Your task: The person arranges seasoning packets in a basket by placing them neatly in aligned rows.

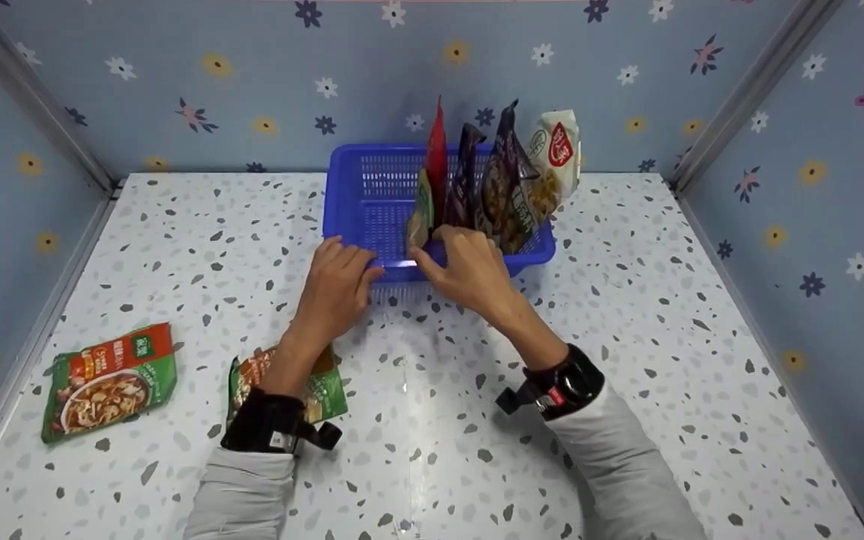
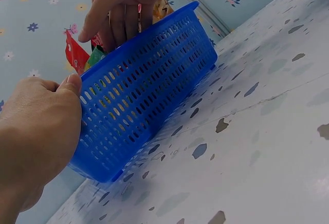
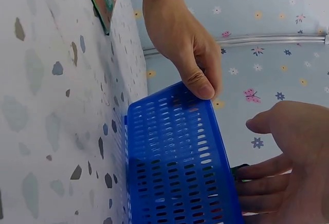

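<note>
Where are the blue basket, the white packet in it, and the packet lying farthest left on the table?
Blue basket [image 2: 146, 91]: left wrist view, on its slotted long wall.
White packet [image 1: 552, 163]: head view, on its printed front.
Leftmost packet [image 1: 109, 386]: head view, middle of its front.

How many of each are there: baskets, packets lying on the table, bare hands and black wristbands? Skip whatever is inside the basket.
Blue basket: 1
Red-and-green packets lying on the table: 2
Bare hands, left hand and right hand: 2
Black wristbands: 2
Total: 7
</note>
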Tool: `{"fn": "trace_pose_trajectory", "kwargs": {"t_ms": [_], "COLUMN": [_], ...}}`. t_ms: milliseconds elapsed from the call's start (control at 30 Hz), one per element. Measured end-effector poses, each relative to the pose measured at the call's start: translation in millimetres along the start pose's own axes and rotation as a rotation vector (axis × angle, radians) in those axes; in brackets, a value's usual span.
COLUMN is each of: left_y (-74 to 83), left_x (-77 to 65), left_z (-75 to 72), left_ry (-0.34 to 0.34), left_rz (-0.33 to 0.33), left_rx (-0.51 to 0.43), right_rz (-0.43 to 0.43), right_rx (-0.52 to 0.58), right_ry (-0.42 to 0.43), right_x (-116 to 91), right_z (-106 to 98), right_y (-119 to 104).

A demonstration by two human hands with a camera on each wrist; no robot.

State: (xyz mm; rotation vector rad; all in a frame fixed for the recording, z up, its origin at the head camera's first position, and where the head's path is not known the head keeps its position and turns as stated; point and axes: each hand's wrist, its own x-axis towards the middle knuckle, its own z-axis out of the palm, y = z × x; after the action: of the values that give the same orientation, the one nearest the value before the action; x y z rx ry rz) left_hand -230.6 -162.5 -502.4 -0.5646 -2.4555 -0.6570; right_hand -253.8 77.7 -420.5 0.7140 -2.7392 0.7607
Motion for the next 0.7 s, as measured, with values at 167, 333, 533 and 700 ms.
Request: {"fn": "trace_pose_trajectory", "kwargs": {"t_ms": [167,333,533,700], "left_y": [-0.7,-0.2,0.2,1.2], "left_x": [0.0,0.6,1.4,1.6], "left_z": [0.3,-0.4,0.3,-1.0], "left_ry": [0.010,0.004,-0.009,-0.031], "left_rz": [0.007,-0.009,-0.023,-0.029], "left_rx": [0.003,0.000,-0.010,-0.012], "right_rz": [-0.197,-0.354,-0.394,-0.380], "right_rx": [-0.007,-0.075,-0.136,-0.170], "right_ry": [0.015,0.050,0.053,0.030], "right_x": [-15.0,-23.1,-24.7,-25.4], "right_z": [-0.7,2.4,6.5,8.9], "right_y": [12.5,27.8,41.3,47.9]}}
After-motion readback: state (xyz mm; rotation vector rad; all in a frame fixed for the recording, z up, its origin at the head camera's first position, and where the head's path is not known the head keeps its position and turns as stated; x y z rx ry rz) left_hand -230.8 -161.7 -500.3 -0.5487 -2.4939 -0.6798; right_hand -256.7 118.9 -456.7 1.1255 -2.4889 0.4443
